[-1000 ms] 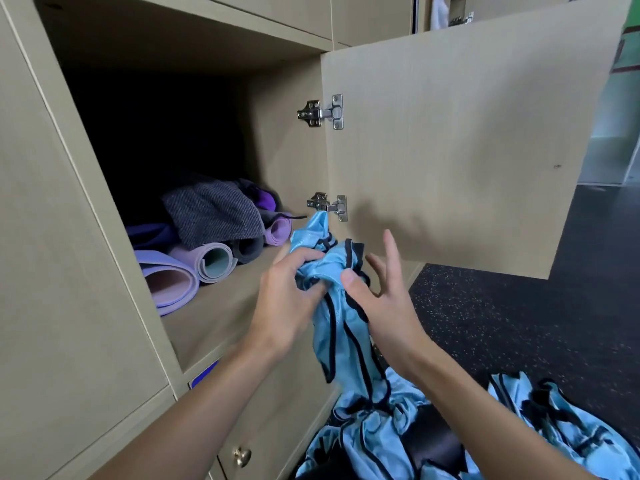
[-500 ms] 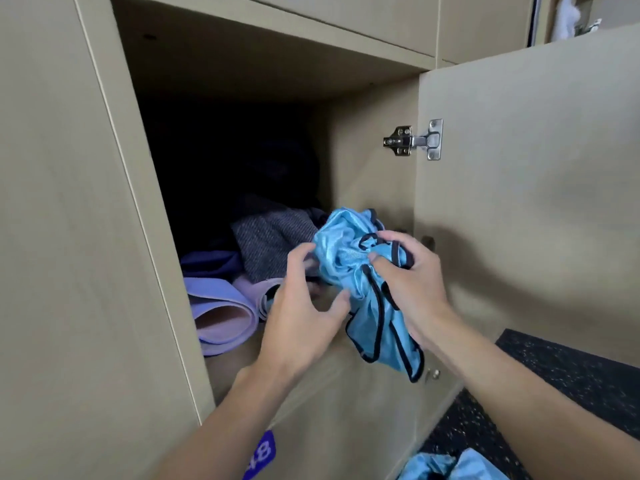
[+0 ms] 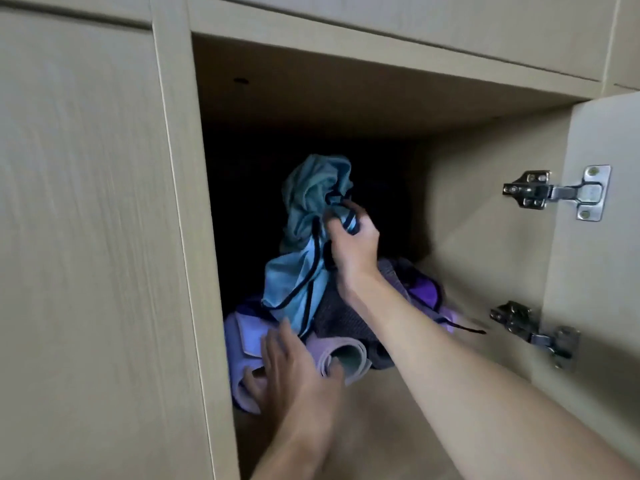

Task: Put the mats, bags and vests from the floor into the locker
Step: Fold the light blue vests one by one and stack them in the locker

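Gripping the blue vest [image 3: 304, 244] inside the locker [image 3: 485, 237], the right hand [image 3: 353, 251] clutches; the left hand [image 3: 294, 368] rests flat on the mats [image 3: 249, 341].

Pale wood-grain locker shelf [image 3: 398, 420], bare along the near right. Lying on it at the left: a rolled lilac mat [image 3: 247, 344] by the left wall, a second rolled mat [image 3: 346, 355] just beside it. Farther back, a grey bag [image 3: 341, 322]; right of that, a purple bag [image 3: 424, 289].
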The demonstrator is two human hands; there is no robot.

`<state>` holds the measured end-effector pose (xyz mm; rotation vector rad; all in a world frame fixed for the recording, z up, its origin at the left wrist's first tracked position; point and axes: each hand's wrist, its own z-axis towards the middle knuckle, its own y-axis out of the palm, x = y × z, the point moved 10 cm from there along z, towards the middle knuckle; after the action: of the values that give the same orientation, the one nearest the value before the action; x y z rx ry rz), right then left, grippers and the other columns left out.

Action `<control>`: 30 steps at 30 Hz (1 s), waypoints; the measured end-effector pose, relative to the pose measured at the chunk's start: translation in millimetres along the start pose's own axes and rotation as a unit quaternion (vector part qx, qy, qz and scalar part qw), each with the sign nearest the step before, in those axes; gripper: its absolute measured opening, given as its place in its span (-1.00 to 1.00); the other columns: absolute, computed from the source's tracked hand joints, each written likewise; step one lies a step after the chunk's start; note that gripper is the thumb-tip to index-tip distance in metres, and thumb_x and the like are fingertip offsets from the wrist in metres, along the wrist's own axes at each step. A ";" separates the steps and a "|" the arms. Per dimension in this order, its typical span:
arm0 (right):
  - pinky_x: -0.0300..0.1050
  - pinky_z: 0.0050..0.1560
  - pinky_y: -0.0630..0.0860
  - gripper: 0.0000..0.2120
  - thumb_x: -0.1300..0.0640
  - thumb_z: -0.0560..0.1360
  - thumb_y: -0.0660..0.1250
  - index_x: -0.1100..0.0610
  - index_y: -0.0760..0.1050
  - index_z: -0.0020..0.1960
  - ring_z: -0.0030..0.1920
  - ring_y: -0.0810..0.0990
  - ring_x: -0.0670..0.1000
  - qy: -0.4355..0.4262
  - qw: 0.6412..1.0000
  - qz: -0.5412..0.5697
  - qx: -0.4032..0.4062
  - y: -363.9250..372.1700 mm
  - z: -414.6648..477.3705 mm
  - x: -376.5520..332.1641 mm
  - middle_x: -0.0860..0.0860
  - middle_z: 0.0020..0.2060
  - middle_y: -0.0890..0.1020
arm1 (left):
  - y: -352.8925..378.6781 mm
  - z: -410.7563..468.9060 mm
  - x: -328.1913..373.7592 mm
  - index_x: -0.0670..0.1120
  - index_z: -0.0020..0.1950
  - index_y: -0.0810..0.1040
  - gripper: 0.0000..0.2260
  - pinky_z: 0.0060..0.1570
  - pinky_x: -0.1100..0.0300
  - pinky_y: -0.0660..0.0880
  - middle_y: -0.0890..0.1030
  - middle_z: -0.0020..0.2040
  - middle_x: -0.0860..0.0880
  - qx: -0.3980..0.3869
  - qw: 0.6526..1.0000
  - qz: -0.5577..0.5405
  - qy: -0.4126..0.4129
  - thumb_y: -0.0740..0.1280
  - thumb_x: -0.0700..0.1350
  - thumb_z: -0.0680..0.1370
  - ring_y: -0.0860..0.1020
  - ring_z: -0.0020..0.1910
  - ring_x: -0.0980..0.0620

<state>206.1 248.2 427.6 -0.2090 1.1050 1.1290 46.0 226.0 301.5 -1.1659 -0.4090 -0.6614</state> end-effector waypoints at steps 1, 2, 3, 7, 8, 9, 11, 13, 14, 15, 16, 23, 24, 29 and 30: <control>-0.03 0.25 0.51 -0.63 0.14 0.50 0.42 0.07 0.51 0.29 0.20 0.58 0.06 -0.021 0.987 -0.131 -0.087 19.0 0.5 18.2 0.06 0.13 0.63 | -2.0 1.4 -4.4 -0.01 0.57 -0.09 -0.17 0.50 -0.03 -0.04 0.11 0.58 0.03 0.009 1.000 -0.018 -0.012 0.34 0.19 0.50 0.11 0.56 0.08; -0.04 0.33 0.39 -0.56 0.00 0.48 0.44 -0.01 0.48 0.34 0.32 0.46 0.06 -0.024 0.936 -0.290 -0.197 37.8 -7.5 45.6 0.03 0.22 0.58 | -3.3 2.4 -7.9 -0.01 0.57 -0.08 -0.16 0.49 -0.01 -0.04 0.13 0.57 0.04 0.014 0.999 -0.032 -0.022 0.36 0.18 0.49 0.13 0.55 0.09; 0.00 0.38 0.25 -0.48 -0.15 0.45 0.43 -0.12 0.43 0.38 0.41 0.32 0.07 -0.019 0.857 -0.431 -0.281 44.8 -16.8 75.9 -0.01 0.32 0.51 | -4.0 3.0 -10.5 0.00 0.57 -0.07 -0.16 0.49 0.01 -0.05 0.15 0.57 0.05 0.016 0.999 -0.042 -0.028 0.38 0.17 0.49 0.15 0.54 0.10; 0.09 0.46 -0.01 -0.25 -0.27 0.39 0.42 -0.26 0.19 0.50 0.53 0.00 0.06 -0.070 0.800 -0.482 -0.349 41.1 -30.5 91.6 -0.10 0.55 0.15 | -6.0 0.8 -11.1 0.11 0.58 -0.05 -0.20 0.50 0.04 -0.08 0.14 0.55 0.14 0.020 0.999 -0.037 -0.027 0.38 0.16 0.50 0.15 0.52 0.18; 0.08 0.49 -0.01 -0.20 -0.23 0.39 0.45 -0.23 0.15 0.52 0.54 -0.02 0.03 -0.079 0.812 -0.461 -0.348 38.3 -31.5 86.4 -0.08 0.56 0.09 | -6.2 0.1 -10.8 0.12 0.57 -0.01 -0.22 0.50 0.05 -0.07 0.16 0.54 0.16 0.021 0.999 -0.037 -0.025 0.38 0.16 0.50 0.17 0.51 0.20; 0.07 0.51 0.00 -0.17 -0.19 0.39 0.47 -0.22 0.12 0.54 0.54 -0.03 0.02 -0.085 0.814 -0.456 -0.350 35.0 -32.0 83.0 -0.06 0.57 0.07 | -6.5 0.1 -11.3 0.13 0.55 0.04 -0.25 0.50 0.06 -0.06 0.19 0.52 0.18 0.026 0.998 -0.042 -0.025 0.39 0.16 0.49 0.19 0.49 0.22; 0.07 0.53 -0.01 -0.13 -0.14 0.39 0.50 -0.20 0.09 0.55 0.55 -0.04 0.01 -0.093 0.799 -0.470 -0.363 30.3 -36.9 82.1 -0.05 0.57 0.09 | -7.4 0.5 -14.0 0.15 0.50 0.13 -0.30 0.48 0.07 -0.04 0.24 0.49 0.21 0.037 0.997 -0.056 -0.027 0.41 0.16 0.47 0.20 0.48 0.23; 0.07 0.54 -0.02 -0.12 -0.12 0.40 0.50 -0.19 0.07 0.56 0.56 -0.05 -0.01 -0.097 0.788 -0.481 -0.372 29.0 -41.9 83.0 -0.06 0.57 0.10 | -7.5 0.5 -14.8 0.15 0.45 0.19 -0.35 0.47 0.07 -0.03 0.28 0.45 0.22 0.041 0.997 -0.063 -0.024 0.42 0.17 0.46 0.22 0.46 0.22; 0.07 0.54 -0.02 -0.12 -0.11 0.40 0.50 -0.19 0.07 0.56 0.56 -0.05 -0.01 -0.100 0.790 -0.479 -0.368 28.2 -43.0 81.2 -0.06 0.57 0.10 | -7.5 0.2 -14.5 0.15 0.43 0.22 -0.38 0.47 0.06 -0.02 0.30 0.43 0.22 0.041 0.997 -0.065 -0.023 0.42 0.17 0.46 0.23 0.45 0.22; 0.08 0.54 -0.01 -0.13 -0.11 0.40 0.50 -0.19 0.08 0.56 0.56 -0.04 -0.02 -0.101 0.796 -0.474 -0.364 26.4 -43.3 80.0 -0.07 0.56 0.10 | -7.9 -0.3 -13.4 0.15 0.41 0.25 -0.41 0.48 0.05 0.00 0.32 0.42 0.21 0.041 0.997 -0.066 -0.021 0.42 0.17 0.46 0.25 0.44 0.21; 0.08 0.54 0.01 -0.13 -0.10 0.40 0.50 -0.18 0.09 0.56 0.55 -0.02 -0.02 -0.103 0.803 -0.465 -0.359 23.8 -44.4 77.3 -0.07 0.56 0.12 | -8.5 -1.4 -11.9 0.16 0.39 0.27 -0.44 0.49 0.04 0.02 0.33 0.40 0.20 0.040 0.997 -0.058 -0.016 0.41 0.17 0.46 0.26 0.43 0.20; -0.12 0.50 0.20 -0.26 0.06 0.42 0.51 -0.04 0.27 0.51 0.46 0.27 -0.14 -0.095 0.861 -0.400 -0.300 -32.8 -61.5 46.9 -0.10 0.46 0.35 | -5.7 -12.4 9.1 0.15 0.37 0.31 -0.55 0.30 -0.03 0.21 0.36 0.33 0.10 -0.004 0.998 0.025 0.054 0.34 0.16 0.52 0.29 0.39 0.06; -0.16 0.47 0.23 -0.28 0.08 0.43 0.51 -0.03 0.28 0.50 0.44 0.30 -0.16 -0.095 0.861 -0.406 -0.290 -44.4 -66.4 42.5 -0.12 0.44 0.37 | -5.0 -15.1 12.7 0.15 0.36 0.33 -0.55 0.31 -0.04 0.25 0.37 0.31 0.09 -0.009 0.998 0.017 0.067 0.35 0.14 0.51 0.31 0.37 0.04; -0.45 0.27 0.31 -0.46 0.13 0.46 0.47 0.00 0.41 0.40 0.21 0.44 -0.32 -0.068 0.873 -0.428 -0.223 -118.1 -109.4 23.9 -0.25 0.21 0.48 | 17.5 -36.2 34.0 0.05 0.13 0.50 -0.71 0.15 -0.05 0.46 0.54 0.06 0.02 -0.076 0.980 -0.088 0.163 0.45 -0.01 0.45 0.52 0.11 -0.07; -0.46 0.21 0.34 -0.51 0.15 0.47 0.46 0.03 0.45 0.36 0.16 0.48 -0.28 -0.068 0.873 -0.439 -0.200 -134.8 -121.2 18.4 -0.21 0.18 0.52 | 27.0 -44.4 38.0 0.04 0.09 0.52 -0.75 0.12 -0.02 0.48 0.57 0.01 0.02 -0.102 0.974 -0.100 0.178 0.45 -0.03 0.44 0.55 0.05 -0.06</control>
<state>241.5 119.4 303.6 -0.8537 0.5135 0.5077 90.6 181.0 290.1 -1.1785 -0.1564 -1.0884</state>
